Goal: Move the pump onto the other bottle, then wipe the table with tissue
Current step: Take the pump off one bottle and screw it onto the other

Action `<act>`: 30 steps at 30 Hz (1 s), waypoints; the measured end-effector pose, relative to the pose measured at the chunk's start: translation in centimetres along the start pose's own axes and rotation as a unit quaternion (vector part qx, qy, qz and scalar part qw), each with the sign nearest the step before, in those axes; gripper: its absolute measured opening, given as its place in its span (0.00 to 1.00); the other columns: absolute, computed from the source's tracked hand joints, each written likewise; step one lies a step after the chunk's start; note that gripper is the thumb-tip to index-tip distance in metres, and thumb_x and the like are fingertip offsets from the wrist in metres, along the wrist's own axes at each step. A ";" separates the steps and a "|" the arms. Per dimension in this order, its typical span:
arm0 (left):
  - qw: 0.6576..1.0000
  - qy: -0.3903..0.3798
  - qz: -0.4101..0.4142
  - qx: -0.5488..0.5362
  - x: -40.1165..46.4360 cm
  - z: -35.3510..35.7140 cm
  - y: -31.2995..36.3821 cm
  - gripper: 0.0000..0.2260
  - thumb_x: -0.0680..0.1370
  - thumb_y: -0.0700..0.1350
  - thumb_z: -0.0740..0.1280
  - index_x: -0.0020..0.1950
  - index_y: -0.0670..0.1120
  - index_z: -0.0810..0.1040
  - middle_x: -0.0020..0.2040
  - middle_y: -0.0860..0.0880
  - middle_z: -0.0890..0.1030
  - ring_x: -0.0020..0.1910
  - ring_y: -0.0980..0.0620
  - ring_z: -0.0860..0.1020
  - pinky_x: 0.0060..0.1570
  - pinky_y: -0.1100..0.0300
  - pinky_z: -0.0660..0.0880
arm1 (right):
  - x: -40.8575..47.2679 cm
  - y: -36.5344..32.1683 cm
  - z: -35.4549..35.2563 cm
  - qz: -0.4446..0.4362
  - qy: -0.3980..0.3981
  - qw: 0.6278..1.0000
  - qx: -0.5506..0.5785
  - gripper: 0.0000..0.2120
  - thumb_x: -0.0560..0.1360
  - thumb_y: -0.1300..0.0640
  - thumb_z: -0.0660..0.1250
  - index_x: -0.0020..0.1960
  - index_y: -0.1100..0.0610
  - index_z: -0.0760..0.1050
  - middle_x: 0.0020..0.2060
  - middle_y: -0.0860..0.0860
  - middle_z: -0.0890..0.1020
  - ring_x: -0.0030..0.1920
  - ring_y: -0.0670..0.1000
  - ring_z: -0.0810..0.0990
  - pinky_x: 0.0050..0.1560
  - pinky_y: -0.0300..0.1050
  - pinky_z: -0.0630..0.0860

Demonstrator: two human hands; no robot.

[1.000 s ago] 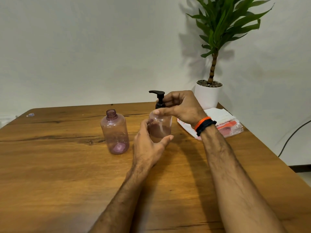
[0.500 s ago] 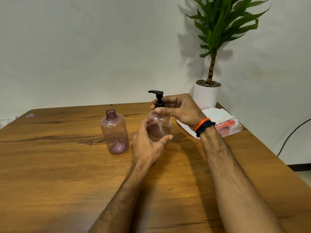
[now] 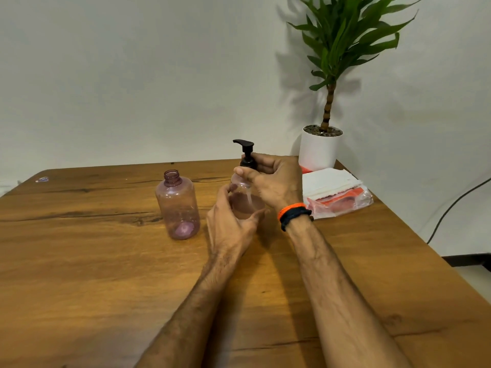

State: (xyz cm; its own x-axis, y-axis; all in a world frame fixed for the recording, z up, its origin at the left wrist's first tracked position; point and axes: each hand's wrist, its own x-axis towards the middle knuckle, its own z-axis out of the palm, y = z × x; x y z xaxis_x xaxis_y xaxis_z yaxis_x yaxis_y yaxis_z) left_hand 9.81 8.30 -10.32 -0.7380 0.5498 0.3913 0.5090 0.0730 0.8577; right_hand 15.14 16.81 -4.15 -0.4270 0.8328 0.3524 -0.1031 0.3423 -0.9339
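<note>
A clear pink bottle (image 3: 245, 201) stands mid-table with a black pump (image 3: 247, 154) on its neck. My left hand (image 3: 229, 224) wraps around the bottle's lower body. My right hand (image 3: 275, 181) pinches the pump's black collar from the right, thumb in front. The pump's thin tube shows inside the bottle. To the left stands a second pink bottle (image 3: 178, 205), upright, with an open neck and no cap. A stack of white tissue (image 3: 329, 181) lies on a plastic pack at the right.
A white pot with a green plant (image 3: 320, 150) stands at the table's back right corner, behind the tissue. The wooden table (image 3: 93, 274) ends close to the right of the pack. A dark cable hangs by the wall at the right.
My right hand's fingers have shifted around the pump collar, thumb moving to the front. The bottle and my left hand stay in place.
</note>
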 end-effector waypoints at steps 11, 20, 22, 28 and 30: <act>1.000 0.001 -0.002 -0.005 0.2 -0.1 -0.2 0.34 0.61 0.57 0.80 0.63 0.55 0.70 0.59 0.52 0.81 0.55 0.54 0.80 0.50 0.59 0.80 | 0.2 0.1 -1.3 -0.010 -0.066 0.998 -0.001 0.18 0.68 0.60 0.78 0.57 0.59 0.82 0.49 0.52 0.86 0.52 0.46 0.85 0.60 0.48 0.79; 1.000 0.015 0.005 -0.004 -0.3 0.0 0.2 0.33 0.64 0.53 0.78 0.64 0.50 0.70 0.59 0.50 0.81 0.55 0.52 0.80 0.53 0.54 0.80 | -0.6 0.3 0.3 0.011 0.026 0.999 0.027 0.17 0.65 0.61 0.79 0.53 0.58 0.83 0.44 0.48 0.87 0.46 0.43 0.85 0.52 0.44 0.82; 1.000 0.011 0.000 -0.009 -0.3 0.0 0.2 0.33 0.64 0.52 0.79 0.65 0.49 0.71 0.59 0.50 0.81 0.57 0.52 0.79 0.54 0.53 0.79 | -0.9 0.1 0.2 0.010 0.024 0.999 0.019 0.18 0.66 0.60 0.79 0.55 0.57 0.83 0.45 0.48 0.87 0.47 0.41 0.85 0.52 0.41 0.81; 0.997 -0.069 -0.030 -0.030 -0.5 -1.1 0.7 0.42 0.62 0.52 0.81 0.72 0.49 0.66 0.67 0.48 0.76 0.65 0.52 0.75 0.64 0.51 0.75 | -2.2 -1.0 -1.2 0.023 -0.020 1.000 0.001 0.21 0.68 0.56 0.78 0.60 0.54 0.81 0.52 0.47 0.85 0.54 0.41 0.82 0.60 0.45 0.79; 0.991 -0.116 -0.050 -0.053 -0.8 -1.8 0.8 0.46 0.61 0.50 0.81 0.74 0.51 0.62 0.70 0.49 0.73 0.68 0.52 0.72 0.67 0.49 0.72 | -2.8 -1.0 -2.0 0.035 -0.029 0.999 -0.008 0.23 0.69 0.56 0.77 0.63 0.54 0.78 0.58 0.48 0.83 0.59 0.43 0.80 0.61 0.46 0.77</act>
State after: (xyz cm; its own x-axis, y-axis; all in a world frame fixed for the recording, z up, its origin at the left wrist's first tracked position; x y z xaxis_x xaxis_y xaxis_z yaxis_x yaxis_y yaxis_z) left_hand 10.01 6.39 -9.33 -0.6548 0.7214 0.2254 0.3792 0.0556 0.9236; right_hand 18.19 15.01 -4.06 -0.4835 0.8289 0.2815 -0.0575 0.2908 -0.9550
